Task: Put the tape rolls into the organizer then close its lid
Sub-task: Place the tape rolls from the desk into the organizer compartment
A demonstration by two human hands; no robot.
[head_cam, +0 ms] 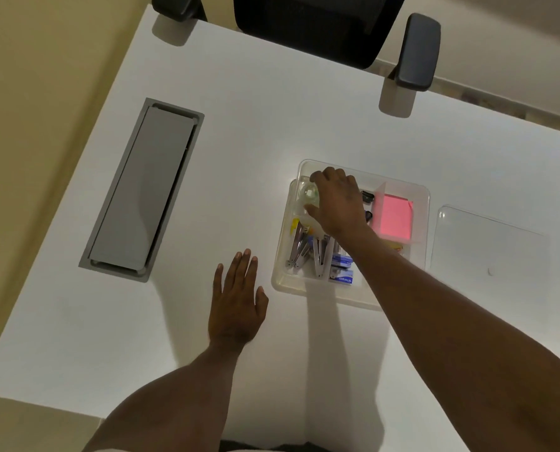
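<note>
A clear plastic organizer [423, 203] sits on the white desk, right of centre, with its top uncovered. My right hand [337, 203] reaches into its far left compartment, fingers curled around a clear tape roll [308, 193]. Another pale tape roll [306, 220] lies just under my thumb. The organizer's clear lid [487, 246] lies flat on the desk to the right of the box. My left hand [236, 301] rests flat on the desk left of the organizer, fingers spread, holding nothing.
Inside the organizer are metal staplers [300, 249], blue staple boxes [342, 275], black binder clips [366, 195] and a pink sticky-note pad [394, 218]. A grey cable hatch [141, 190] is set into the desk at left. A black office chair [321, 24] stands at the far edge.
</note>
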